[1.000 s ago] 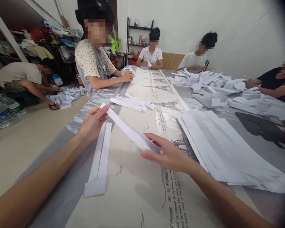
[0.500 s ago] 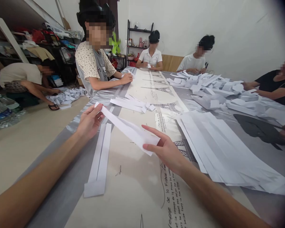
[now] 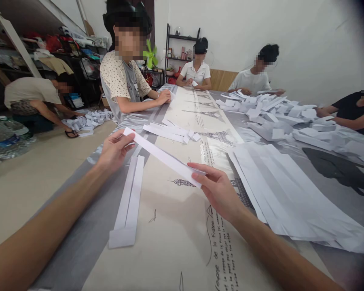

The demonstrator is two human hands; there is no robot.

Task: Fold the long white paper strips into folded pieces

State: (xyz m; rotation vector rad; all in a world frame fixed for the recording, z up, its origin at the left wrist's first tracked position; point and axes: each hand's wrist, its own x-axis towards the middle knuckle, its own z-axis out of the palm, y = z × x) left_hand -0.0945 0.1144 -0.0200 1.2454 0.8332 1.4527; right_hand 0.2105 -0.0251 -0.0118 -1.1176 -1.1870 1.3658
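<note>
A long white paper strip (image 3: 164, 157) stretches slantwise between my two hands above the table. My left hand (image 3: 117, 149) pinches its upper left end between thumb and fingers. At the lower right end, my right hand (image 3: 216, 186) grips the strip with the thumb in front and fingers behind. The strip looks narrow, with its sides folded together. Below my left hand lies a folded white paper piece (image 3: 129, 206) with a slit down its middle and a wider flap at the near end. Several smaller folded papers (image 3: 166, 131) rest beyond the strip.
A stack of white paper sheets (image 3: 279, 190) lies right of my right hand on the printed tablecloth (image 3: 157, 250). Behind it spreads a heap of folded papers (image 3: 276, 107). Co-workers sit around the table; another person (image 3: 33, 97) bends over papers on the floor at left.
The loose flap at the strip's right end has folded in, so the strip is now narrow along its length. My right hand has shifted slightly right.
</note>
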